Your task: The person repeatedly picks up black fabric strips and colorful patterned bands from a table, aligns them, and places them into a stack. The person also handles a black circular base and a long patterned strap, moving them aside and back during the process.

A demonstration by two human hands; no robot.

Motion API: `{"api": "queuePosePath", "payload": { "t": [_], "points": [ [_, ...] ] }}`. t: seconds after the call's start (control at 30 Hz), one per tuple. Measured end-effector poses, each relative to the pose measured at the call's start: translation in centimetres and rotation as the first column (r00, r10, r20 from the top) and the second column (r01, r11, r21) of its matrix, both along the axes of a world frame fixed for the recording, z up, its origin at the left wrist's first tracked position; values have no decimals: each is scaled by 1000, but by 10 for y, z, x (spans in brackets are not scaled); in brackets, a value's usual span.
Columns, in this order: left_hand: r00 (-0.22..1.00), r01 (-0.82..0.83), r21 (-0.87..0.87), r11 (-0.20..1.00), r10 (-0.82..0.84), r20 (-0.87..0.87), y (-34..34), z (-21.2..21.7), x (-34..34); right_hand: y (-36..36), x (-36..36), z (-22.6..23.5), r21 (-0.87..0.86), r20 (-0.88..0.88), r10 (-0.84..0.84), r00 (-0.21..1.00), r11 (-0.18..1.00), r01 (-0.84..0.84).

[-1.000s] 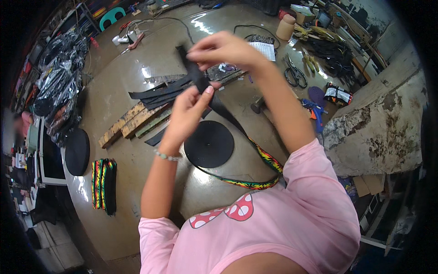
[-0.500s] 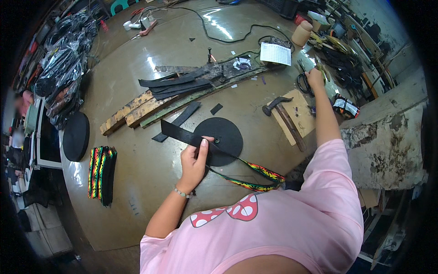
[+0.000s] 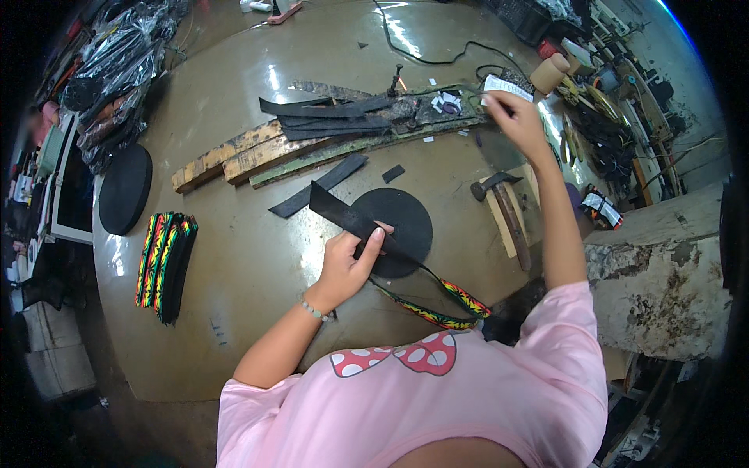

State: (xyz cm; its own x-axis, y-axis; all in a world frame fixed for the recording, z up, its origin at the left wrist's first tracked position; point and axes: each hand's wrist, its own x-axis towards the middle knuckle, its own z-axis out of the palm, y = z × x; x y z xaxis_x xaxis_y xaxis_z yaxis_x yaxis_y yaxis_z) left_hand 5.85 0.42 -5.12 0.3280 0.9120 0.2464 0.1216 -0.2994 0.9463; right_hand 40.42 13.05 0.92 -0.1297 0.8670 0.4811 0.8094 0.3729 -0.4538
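Note:
My left hand [image 3: 351, 261] is closed, thumb on top, around a wide black strap [image 3: 337, 209] whose free end points up and left. From beneath that hand a black band with a red, yellow and green pattern [image 3: 462, 295] loops toward my shirt. Behind the strap lies a round black disc [image 3: 409, 226] on the table. My right hand [image 3: 513, 117] is raised at the far right, fingers curled together beside a white printed paper [image 3: 507, 87]. Whatever its fingers hold, if anything, cannot be made out.
Wooden bars [image 3: 234, 152] carry several black strips [image 3: 335, 125]. A hammer [image 3: 507, 218] rests on a board at right. Folded patterned straps [image 3: 164, 265] and another black disc [image 3: 125, 189] are at left. A cable [image 3: 437, 61] crosses the far table.
My right hand has moved away from the black-handled scissors, left and farther off toward the white paper. My left hand still holds the strap. The whole view has shifted slightly.

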Motion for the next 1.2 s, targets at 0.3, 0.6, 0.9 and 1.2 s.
{"api": "queuePosePath", "payload": {
  "t": [0.3,0.6,0.9,1.2],
  "points": [
    [996,44,2,999,-44,-74,3,0,-5,57,-33,12,-340,280,287,916,922,-185],
    [997,44,45,998,-41,-65,5,0,-4,67,-35,7,-360,202,407,891,877,-319],
    [995,60,55,997,-55,-83,5,1,-5,38,-46,-10,-257,110,187,976,954,-154],
    [995,63,40,997,-59,-79,4,-3,-4,6,-67,-26,-46,231,-80,970,995,93]
  ]
}}
